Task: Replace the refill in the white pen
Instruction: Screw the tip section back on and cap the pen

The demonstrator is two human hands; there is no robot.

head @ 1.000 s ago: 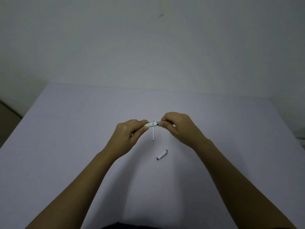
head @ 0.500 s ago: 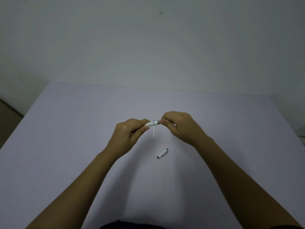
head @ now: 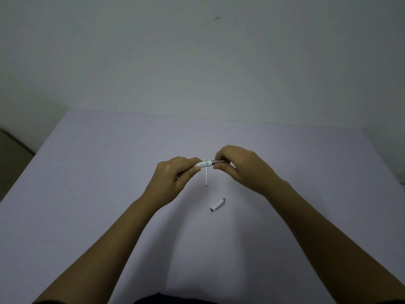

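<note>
Where the pale lilac flat surface (head: 87, 216) lies nearest the person, a short white cylindrical pen cap (head: 218, 204) with a grey end rests alone. Just beyond the cap lies a thin white refill tube (head: 206, 177), pointing away from it. Above that refill's far end, both hands hold the white plastic pen barrel (head: 205, 164) level — the left hand (head: 173, 178) with its grip clamped on the barrel's left end, the right hand (head: 241, 167) pinching the grey tip section.
</note>
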